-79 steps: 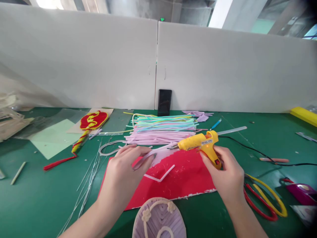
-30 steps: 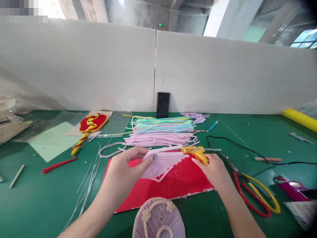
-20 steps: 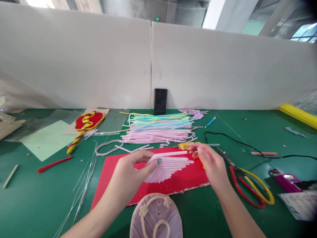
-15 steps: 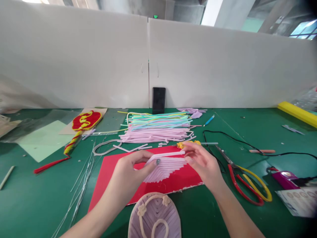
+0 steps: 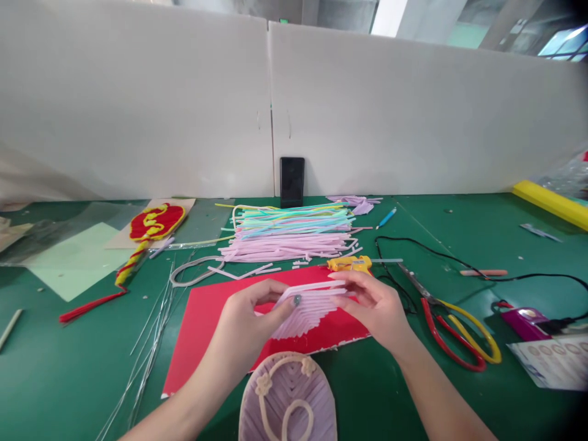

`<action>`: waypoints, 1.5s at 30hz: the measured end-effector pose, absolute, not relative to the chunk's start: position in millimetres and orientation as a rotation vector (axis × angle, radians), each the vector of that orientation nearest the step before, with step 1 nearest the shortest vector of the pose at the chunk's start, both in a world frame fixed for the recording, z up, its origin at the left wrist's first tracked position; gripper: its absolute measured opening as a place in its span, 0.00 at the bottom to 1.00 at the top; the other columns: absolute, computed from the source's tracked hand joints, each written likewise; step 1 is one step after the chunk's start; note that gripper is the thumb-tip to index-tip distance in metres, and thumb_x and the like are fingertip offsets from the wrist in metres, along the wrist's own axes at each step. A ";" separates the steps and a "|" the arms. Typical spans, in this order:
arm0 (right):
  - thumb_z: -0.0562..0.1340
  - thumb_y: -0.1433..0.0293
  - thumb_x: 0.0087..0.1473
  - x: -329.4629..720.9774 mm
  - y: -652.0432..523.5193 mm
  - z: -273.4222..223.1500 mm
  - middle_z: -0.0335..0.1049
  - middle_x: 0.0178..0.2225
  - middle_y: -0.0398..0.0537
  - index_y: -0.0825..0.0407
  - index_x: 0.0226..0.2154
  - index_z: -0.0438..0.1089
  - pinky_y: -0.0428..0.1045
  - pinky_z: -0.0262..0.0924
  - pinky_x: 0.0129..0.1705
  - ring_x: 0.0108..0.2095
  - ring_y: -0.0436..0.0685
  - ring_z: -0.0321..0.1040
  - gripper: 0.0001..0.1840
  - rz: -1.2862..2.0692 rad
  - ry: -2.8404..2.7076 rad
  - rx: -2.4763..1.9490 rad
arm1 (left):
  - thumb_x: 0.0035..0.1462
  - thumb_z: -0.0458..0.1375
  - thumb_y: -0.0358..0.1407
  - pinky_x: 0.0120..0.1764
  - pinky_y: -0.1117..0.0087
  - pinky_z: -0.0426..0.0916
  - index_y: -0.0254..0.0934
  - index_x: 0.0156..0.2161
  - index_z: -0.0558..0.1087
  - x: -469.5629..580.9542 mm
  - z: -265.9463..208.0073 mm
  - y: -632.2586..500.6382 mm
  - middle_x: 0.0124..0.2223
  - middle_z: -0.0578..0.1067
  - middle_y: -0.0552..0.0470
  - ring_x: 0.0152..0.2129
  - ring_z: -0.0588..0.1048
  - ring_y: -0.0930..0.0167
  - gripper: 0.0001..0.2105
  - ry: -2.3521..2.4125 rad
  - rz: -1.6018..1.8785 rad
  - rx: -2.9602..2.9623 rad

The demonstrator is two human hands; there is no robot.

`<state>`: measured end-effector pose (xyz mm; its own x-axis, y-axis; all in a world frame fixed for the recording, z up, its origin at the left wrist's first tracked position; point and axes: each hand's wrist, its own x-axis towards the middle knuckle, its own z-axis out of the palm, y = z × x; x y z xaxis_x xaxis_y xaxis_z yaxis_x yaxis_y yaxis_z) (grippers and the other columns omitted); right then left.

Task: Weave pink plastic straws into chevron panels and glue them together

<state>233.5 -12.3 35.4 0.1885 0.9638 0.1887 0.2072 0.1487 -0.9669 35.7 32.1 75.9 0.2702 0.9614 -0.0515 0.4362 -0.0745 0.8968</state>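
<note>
My left hand [image 5: 250, 315] pinches a lilac panel [image 5: 301, 318] between thumb and fingers at its upper left. The panel is built of pipe cleaners bent into V-shaped rows, with a stepped right edge. My right hand [image 5: 379, 309] is closed around the right ends of its top strips. Below the panel lies a red board [image 5: 206, 318]. Closest to me is an oval lilac piece [image 5: 316, 398] with a cream border, cord loops and small flowers. A yellow glue gun [image 5: 349, 263] rests just beyond my right hand.
Bundled pastel pipe cleaners [image 5: 289, 245] lie behind the board, with a phone [image 5: 292, 182] propped against the partition. Red-and-yellow-handled scissors [image 5: 452, 331] and a black cable [image 5: 432, 252] are at right. Thin wires [image 5: 151, 349] and a red-yellow fan [image 5: 157, 222] lie left.
The view has shifted slightly. My right hand has moved a little left and down along the panel's right end, leaving more of the glue gun visible. My left hand keeps its hold.
</note>
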 end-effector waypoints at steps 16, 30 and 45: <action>0.67 0.66 0.42 235.4 -9.8 32.2 0.73 0.34 0.45 0.47 0.35 0.74 0.47 0.69 0.38 0.34 0.53 0.70 0.12 0.768 -1.234 -1.299 | 0.51 0.56 0.37 0.33 0.76 0.70 0.43 0.42 0.74 35.8 69.4 26.9 0.30 0.78 0.56 0.29 0.75 0.73 0.12 1.247 0.827 1.798; 0.67 0.67 0.42 235.2 -9.7 33.8 0.73 0.33 0.45 0.47 0.35 0.73 0.48 0.68 0.38 0.34 0.53 0.70 0.14 0.786 -1.217 -1.285 | 0.50 0.56 0.34 0.36 0.73 0.71 0.41 0.35 0.77 38.5 71.8 25.1 0.36 0.79 0.54 0.30 0.76 0.71 0.08 1.189 0.878 1.764; 0.66 0.66 0.43 234.7 -10.0 37.2 0.74 0.32 0.45 0.49 0.30 0.73 0.49 0.69 0.37 0.33 0.54 0.71 0.08 0.795 -1.252 -1.323 | 0.50 0.57 0.34 0.39 0.73 0.71 0.42 0.34 0.77 37.9 74.1 24.7 0.35 0.79 0.55 0.31 0.76 0.71 0.08 1.211 0.835 1.756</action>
<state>234.7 -10.0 37.2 0.2179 0.9549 0.2016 0.2232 0.1523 -0.9628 37.9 24.7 74.1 0.3155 0.9466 0.0659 0.3985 -0.1953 0.8961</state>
